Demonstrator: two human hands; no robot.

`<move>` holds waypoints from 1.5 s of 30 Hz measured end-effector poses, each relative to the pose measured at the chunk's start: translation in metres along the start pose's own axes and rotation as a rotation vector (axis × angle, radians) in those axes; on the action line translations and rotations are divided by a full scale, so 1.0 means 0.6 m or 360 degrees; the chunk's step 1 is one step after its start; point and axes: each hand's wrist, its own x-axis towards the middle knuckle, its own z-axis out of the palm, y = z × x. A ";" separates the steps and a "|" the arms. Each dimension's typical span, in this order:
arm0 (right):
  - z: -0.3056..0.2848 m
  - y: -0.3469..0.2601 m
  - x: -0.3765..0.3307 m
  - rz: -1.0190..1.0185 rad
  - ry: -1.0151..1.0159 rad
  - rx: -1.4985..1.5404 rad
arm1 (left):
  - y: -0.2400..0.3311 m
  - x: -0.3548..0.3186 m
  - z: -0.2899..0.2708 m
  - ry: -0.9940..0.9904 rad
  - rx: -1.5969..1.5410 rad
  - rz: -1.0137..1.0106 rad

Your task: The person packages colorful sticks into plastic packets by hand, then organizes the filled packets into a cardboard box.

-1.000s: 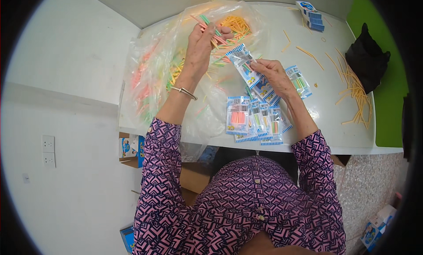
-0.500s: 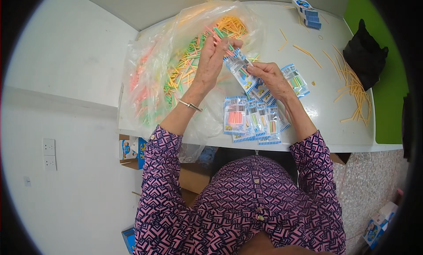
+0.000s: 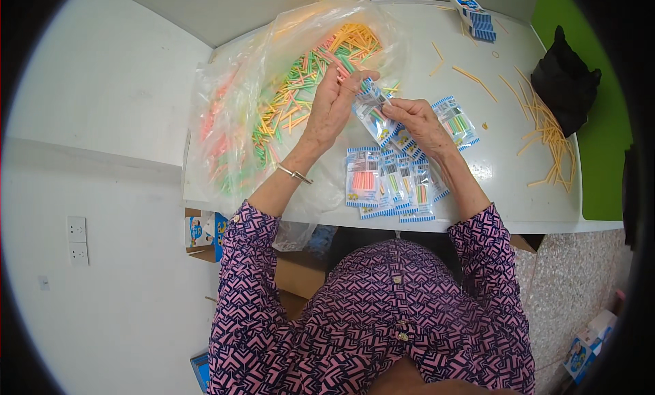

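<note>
My left hand (image 3: 331, 108) is closed round a small bunch of thin pink and green sticks (image 3: 343, 68), which point up and away from me. Its fingertips reach the top end of a blue-and-white clear packet (image 3: 375, 124). From the other side, my right hand (image 3: 418, 124) pinches that packet between thumb and fingers, with some coloured sticks showing through its film. Whether the bunch is inside the packet's mouth is hidden by my left fingers. Under and beside my right hand lie more packets, one with green and pink sticks (image 3: 456, 124).
A large clear bag (image 3: 235, 132) of loose coloured sticks spreads over the table's left. Filled packets (image 3: 392, 187) overlap near the front edge. Yellow sticks (image 3: 549, 146) lie scattered at right by a black cloth bag (image 3: 565, 81). A stack of blue-and-white packets (image 3: 475, 19) sits at the back.
My left hand has shifted slightly toward the packet, and the bunch of sticks sits lower against its top end. My right hand has hardly moved.
</note>
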 end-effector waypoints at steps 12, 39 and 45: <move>0.018 0.001 0.007 -0.0069 0.0165 0.0060 | 0.006 0.007 -0.010 -0.0126 0.0089 -0.0032; 0.029 -0.039 -0.019 0.0043 -0.0071 -0.0225 | 0.013 -0.020 0.006 -0.0056 -0.0303 -0.0394; 0.020 -0.018 -0.014 0.0069 -0.0121 -0.0464 | 0.019 -0.031 0.004 -0.0114 -0.0238 -0.0410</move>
